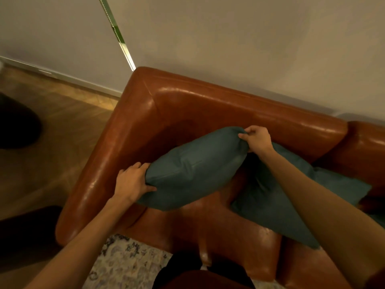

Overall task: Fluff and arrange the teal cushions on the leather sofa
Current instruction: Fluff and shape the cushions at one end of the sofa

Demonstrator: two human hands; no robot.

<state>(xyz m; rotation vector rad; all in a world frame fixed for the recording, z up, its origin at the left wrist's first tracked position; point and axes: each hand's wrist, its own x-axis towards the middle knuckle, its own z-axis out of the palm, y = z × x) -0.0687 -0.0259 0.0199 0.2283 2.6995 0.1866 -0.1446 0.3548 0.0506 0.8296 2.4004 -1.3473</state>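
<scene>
both hands hold one teal cushion (193, 167) above the seat of the brown leather sofa (208, 97), near its left armrest (98, 163). the left hand (131, 182) grips the lower left end of the cushion, with the thumb on the front and the fingers curled over the edge. the right hand (257, 138) pinches the upper right corner. a second teal cushion (277, 201) lies on the seat just to the right, partly under the right forearm. a patterned rug (125, 261) lies on the floor in front of the sofa.

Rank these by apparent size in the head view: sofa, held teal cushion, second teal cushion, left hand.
Sofa
Held teal cushion and second teal cushion: too alike to rank, the second partly behind an arm
Left hand
</scene>
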